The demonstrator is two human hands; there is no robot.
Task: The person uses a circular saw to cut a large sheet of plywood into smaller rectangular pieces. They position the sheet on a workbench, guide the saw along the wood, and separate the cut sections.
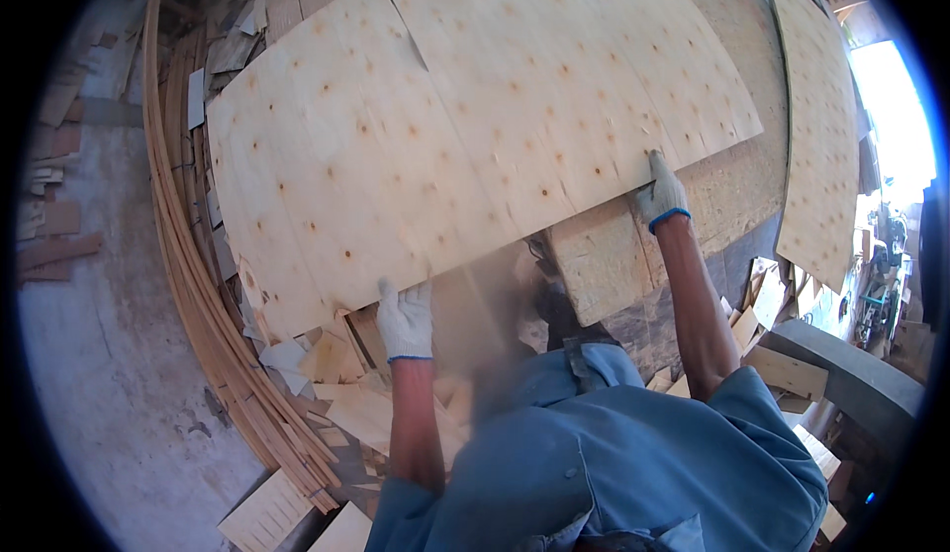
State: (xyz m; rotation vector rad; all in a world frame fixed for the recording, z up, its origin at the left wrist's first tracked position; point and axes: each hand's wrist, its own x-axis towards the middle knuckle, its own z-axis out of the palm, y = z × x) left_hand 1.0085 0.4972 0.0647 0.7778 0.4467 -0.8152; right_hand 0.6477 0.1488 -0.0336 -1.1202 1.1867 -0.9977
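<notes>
Floor [109, 354] at left is grey and visibly stained; scrap boards [61, 249] lie along its far-left side. A bright opening [896, 107] at far right glares white, detail beyond indistinguishable.

my feed comes through hazy but well lit, daylight burning out to white at the bright opening [896, 107] far right, fringed blue. the pale wooden sheet [475, 127] looks softly, evenly lit to me. a foggy smear blurs the left edge of the blue shirt [633, 453]. long wooden strips [170, 206] bow, and black rings the rim.
</notes>
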